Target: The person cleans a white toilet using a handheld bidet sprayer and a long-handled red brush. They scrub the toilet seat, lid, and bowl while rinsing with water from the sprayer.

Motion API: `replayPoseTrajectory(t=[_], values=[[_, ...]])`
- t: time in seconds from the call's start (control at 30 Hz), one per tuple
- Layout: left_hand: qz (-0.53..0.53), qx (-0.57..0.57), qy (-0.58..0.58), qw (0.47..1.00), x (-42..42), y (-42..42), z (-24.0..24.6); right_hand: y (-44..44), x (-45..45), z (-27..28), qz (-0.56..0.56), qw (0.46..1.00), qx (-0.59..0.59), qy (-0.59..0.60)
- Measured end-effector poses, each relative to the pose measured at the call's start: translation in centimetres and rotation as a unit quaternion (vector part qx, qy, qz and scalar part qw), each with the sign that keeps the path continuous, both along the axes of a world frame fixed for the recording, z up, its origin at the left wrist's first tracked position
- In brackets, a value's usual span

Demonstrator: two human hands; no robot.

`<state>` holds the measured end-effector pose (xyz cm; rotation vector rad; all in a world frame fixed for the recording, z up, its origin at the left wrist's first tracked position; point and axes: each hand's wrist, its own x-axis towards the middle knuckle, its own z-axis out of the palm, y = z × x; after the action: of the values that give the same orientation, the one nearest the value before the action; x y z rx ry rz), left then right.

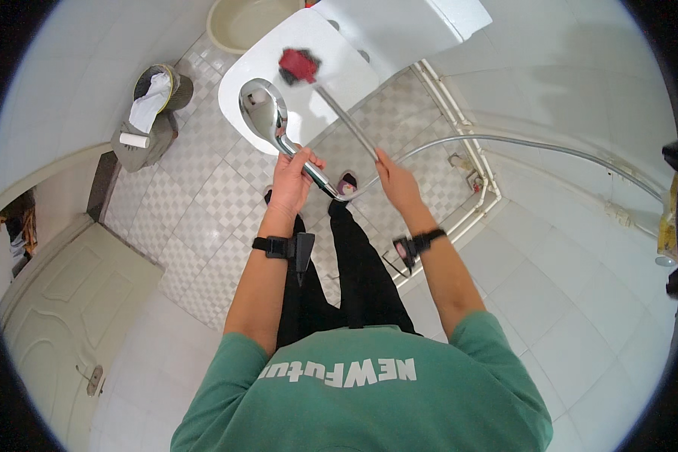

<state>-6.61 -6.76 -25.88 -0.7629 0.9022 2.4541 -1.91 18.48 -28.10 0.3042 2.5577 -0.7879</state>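
My left hand (pixel 294 179) grips the handle of a chrome shower head (pixel 264 110), held over the near edge of a white toilet lid (pixel 339 56). A grey metal hose (pixel 503 137) runs from the handle's end towards the wall at the right. In my right hand (pixel 396 182) is the metal handle of a brush (pixel 347 121) with a red and black head (pixel 299 65). The brush head is over the toilet lid and looks blurred; whether it touches the lid I cannot tell. No water shows at the shower head.
A beige basin (pixel 248 25) sits beyond the toilet at the upper left. Left of it stand a waste bin (pixel 179 90) with white paper in it and a covered stool-like thing (pixel 152 144) bearing a white roll. White pipes (pixel 452 107) follow the right wall. A door (pixel 73 288) is at the lower left.
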Motion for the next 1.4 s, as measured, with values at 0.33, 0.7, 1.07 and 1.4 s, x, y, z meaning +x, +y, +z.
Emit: replayPoseTrajectory(t=[0.33,0.7,1.07,1.4], values=[[-0.056,-0.029,0.008,0.998,-0.8,3.6,0.3,4.9,2.3,-0.3,-0.142,0.988,-0.020,0.058],[0.052,-0.031,-0.054,0.997,5.1,2.2,-3.1,6.9,11.4,1.0,0.048,0.998,-0.035,-0.011],[0.134,-0.039,-0.096,0.985,8.9,-0.5,-4.1,10.5,11.6,0.8,0.129,0.986,0.096,-0.038],[0.148,-0.015,-0.069,0.986,7.3,1.4,-3.2,3.9,0.2,-2.2,0.060,0.995,-0.014,0.073]])
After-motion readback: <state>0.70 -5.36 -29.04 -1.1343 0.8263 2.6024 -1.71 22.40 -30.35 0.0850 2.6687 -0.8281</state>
